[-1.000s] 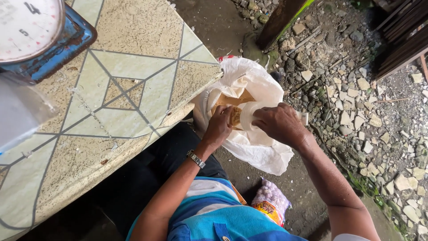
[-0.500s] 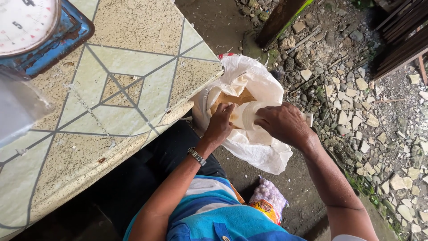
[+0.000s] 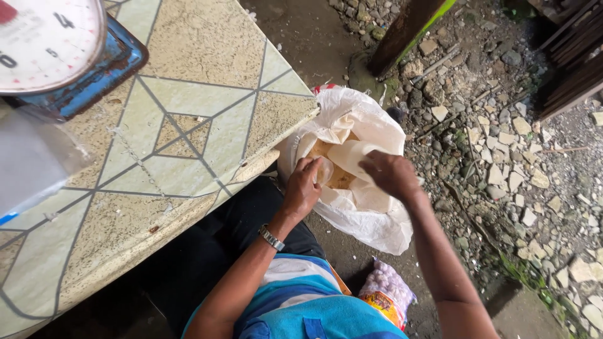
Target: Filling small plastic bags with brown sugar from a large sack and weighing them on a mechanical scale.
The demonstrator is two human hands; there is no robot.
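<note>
A large white sack (image 3: pixel 370 220) stands open on the ground beside the table's corner, with brownish-yellow contents (image 3: pixel 342 179) showing inside. My left hand (image 3: pixel 303 188), a watch on its wrist, reaches into the sack's mouth and grips a small clear bag (image 3: pixel 325 169). My right hand (image 3: pixel 392 174) pinches the pale inner liner (image 3: pixel 352 157) of the sack at the opening. Both hands are over the mouth of the sack.
A patterned tabletop (image 3: pixel 182 125) fills the left, carrying a blue dial scale (image 3: pixel 59 53) and a clear plastic bag (image 3: pixel 34 160). A small filled bag (image 3: pixel 386 292) lies by my lap. Stones and rubble (image 3: pixel 502 157) cover the ground; a wooden post (image 3: pixel 405 31) stands beyond the sack.
My right hand has lifted slightly off the sack's mouth, exposing more of the pale liner. The left hand stays inside the opening.
</note>
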